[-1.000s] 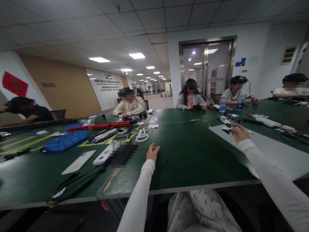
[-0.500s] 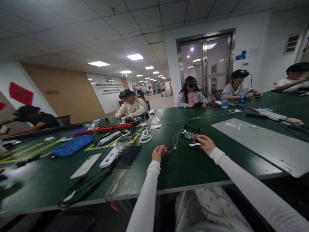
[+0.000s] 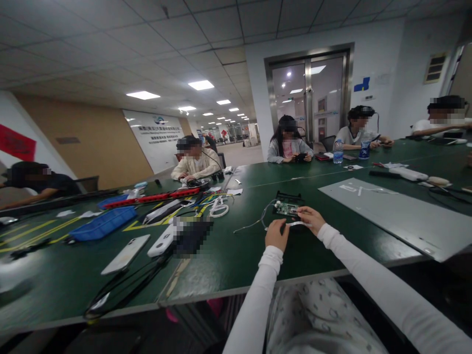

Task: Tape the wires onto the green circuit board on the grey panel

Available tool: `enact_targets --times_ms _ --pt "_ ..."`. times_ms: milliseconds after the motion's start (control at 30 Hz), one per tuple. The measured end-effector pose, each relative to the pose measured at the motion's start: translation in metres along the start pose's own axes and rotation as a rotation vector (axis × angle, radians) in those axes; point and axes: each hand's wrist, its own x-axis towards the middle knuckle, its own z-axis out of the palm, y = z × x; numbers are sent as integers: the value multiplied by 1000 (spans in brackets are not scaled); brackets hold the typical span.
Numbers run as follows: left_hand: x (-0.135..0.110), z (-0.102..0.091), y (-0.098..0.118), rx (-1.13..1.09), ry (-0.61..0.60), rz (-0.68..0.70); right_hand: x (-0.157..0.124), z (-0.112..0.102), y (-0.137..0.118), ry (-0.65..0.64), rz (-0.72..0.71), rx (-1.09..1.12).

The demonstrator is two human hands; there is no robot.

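Note:
A green circuit board (image 3: pixel 286 209) in a black frame lies on the table before me, tilted slightly in view. My right hand (image 3: pixel 311 220) grips its right end with bent fingers. From beneath that hand a white flat ribbon cable (image 3: pixel 296 224) runs left. My left hand (image 3: pixel 277 234) is closed at the cable's left end, thumb and forefinger meeting there; the exact contact is small and blurred. Thin grey wires (image 3: pixel 250 226) leave the board's left side and trail onto the table, passing behind my left fingers.
On the right lies a large grey panel (image 3: pixel 391 216). To the left are a white phone (image 3: pixel 126 254), a white device (image 3: pixel 162 242), black cables (image 3: pixel 125 285), a blue tray (image 3: pixel 103 223) and a coiled white cable (image 3: pixel 219 209). Several people sit around the green table (image 3: pixel 221 265).
My left hand has let go of the thin wires and moved right to the white ribbon cable. The wires' loose end now rests on the table. My right hand stays at the board.

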Motion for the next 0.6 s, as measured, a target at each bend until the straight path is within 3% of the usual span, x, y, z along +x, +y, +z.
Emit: enact_targets --times_ms 133,367,500,600 --pt "3 14 0 17 -23 -50 0 -1 2 3 -8 -33" --pt "2 5 3 -14 -54 25 1 -4 4 16 -22 -53" --pt "3 -6 7 -17 47 94 3 -8 6 30 -15 -42" --pt "7 -21 -6 -3 169 23 5 -10 6 44 -10 -39"
